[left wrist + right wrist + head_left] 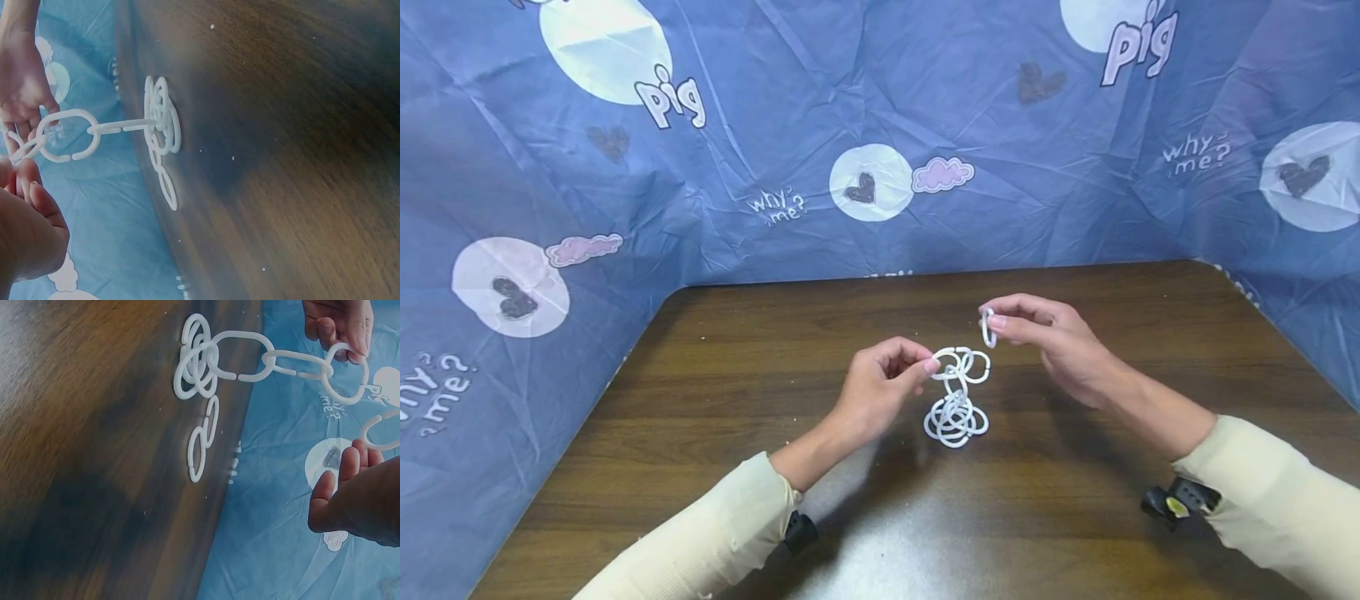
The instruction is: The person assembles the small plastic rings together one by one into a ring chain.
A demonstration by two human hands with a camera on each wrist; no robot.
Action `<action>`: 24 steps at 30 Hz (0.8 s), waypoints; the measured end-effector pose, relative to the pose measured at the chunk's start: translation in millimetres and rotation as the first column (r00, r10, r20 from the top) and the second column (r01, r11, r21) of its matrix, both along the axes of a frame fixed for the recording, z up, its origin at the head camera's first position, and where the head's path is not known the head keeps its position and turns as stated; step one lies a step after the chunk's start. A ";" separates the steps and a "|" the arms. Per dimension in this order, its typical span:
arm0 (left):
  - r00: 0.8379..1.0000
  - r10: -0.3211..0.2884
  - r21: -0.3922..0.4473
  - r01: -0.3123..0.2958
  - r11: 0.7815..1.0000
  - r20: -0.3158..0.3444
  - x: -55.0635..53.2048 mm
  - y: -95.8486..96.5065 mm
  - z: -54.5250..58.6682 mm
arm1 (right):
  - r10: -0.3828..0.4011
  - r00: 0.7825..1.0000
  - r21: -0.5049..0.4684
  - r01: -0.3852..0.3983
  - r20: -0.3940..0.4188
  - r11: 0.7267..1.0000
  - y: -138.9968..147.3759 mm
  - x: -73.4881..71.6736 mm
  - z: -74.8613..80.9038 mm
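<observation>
My left hand (883,379) pinches the top link of a white plastic chain (67,135) between thumb and fingers. From there several oval links hang down to a small heap of links (955,421) on the table. A single white link (988,328), apart from the chain, is held by the fingertips and thumb of my right hand (1067,346). The gap in this link faces the chain in the right wrist view. Two more links (197,453) trail from the heap on the tabletop; whether they join it is hard to tell.
The dark wooden table (737,350) has small white specks on it. Behind and around it hangs a blue printed cloth (760,108). Dark straps show at both cuffs, the right one carrying a black device (1165,504).
</observation>
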State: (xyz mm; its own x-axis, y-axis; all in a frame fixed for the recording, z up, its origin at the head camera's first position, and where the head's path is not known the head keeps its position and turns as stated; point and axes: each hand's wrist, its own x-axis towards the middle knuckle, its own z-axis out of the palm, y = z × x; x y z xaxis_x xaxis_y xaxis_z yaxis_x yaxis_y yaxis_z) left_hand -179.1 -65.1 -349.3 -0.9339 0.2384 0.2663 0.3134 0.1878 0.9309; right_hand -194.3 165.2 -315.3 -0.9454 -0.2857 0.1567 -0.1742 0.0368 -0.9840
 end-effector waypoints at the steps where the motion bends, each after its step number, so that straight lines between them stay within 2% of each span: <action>1: 1.000 -0.003 -0.003 0.003 1.000 0.002 0.2 0.0 0.2 | 0.005 1.000 -0.004 -0.005 0.001 1.000 -1.8 -0.5 -0.4; 12: 1.000 -0.031 0.011 0.031 0.999 0.006 0.8 0.4 -0.7 | 0.117 0.993 -0.060 -0.116 0.012 0.991 -15.2 -1.8 -9.4; 20: 1.000 -0.015 0.033 0.015 0.999 -0.003 1.5 0.6 -0.7 | 0.140 0.990 -0.071 -0.140 0.000 0.988 -17.5 -0.6 -12.2; 24: 1.000 0.001 0.029 -0.002 1.000 0.004 4.3 1.6 5.7 | 0.139 0.990 -0.056 -0.139 -0.006 0.989 -19.4 0.6 -14.5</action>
State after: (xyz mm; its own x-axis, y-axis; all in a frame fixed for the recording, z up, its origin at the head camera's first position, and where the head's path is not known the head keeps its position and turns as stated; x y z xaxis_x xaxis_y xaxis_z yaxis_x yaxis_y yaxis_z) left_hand -174.8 -63.5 -343.6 -0.9353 0.2293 0.2695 0.3095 0.1611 0.9371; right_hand -193.7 145.8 -329.9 -0.8967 -0.4051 0.1783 -0.1759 -0.0434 -0.9835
